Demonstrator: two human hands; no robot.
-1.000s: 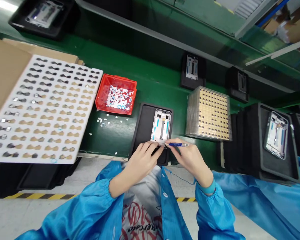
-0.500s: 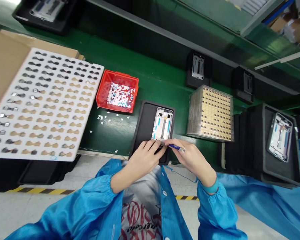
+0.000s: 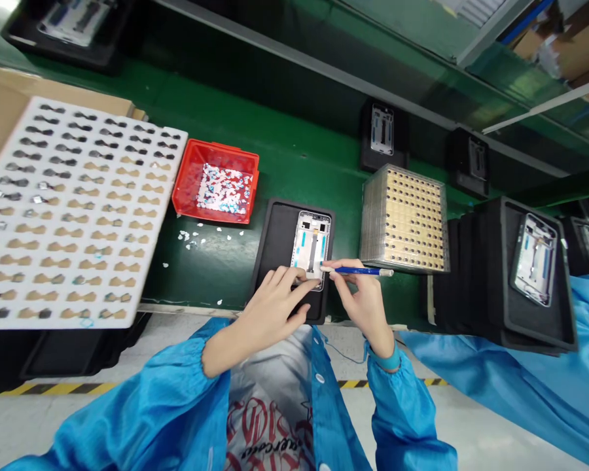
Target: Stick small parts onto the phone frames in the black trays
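A white phone frame [image 3: 312, 247] lies in a black foam tray [image 3: 276, 243] on the green belt, right in front of me. My left hand [image 3: 273, 307] rests on the tray with its fingertips pressing the near end of the frame. My right hand [image 3: 362, 297] pinches a blue pen-like tool [image 3: 357, 270], held level, its white tip touching the frame's near right corner.
A white blister sheet [image 3: 73, 203] of small parts lies at left, a red bin [image 3: 216, 184] of scraps beside it. A stack of gold perforated trays [image 3: 404, 219] stands right of the frame. More black trays with frames [image 3: 534, 261] sit at right; another person's blue sleeve [image 3: 544, 386] reaches in.
My right hand has swung the blue tool from a slant to level, and its tip has moved up onto the frame's corner. My left fingers have slid slightly onto the frame.
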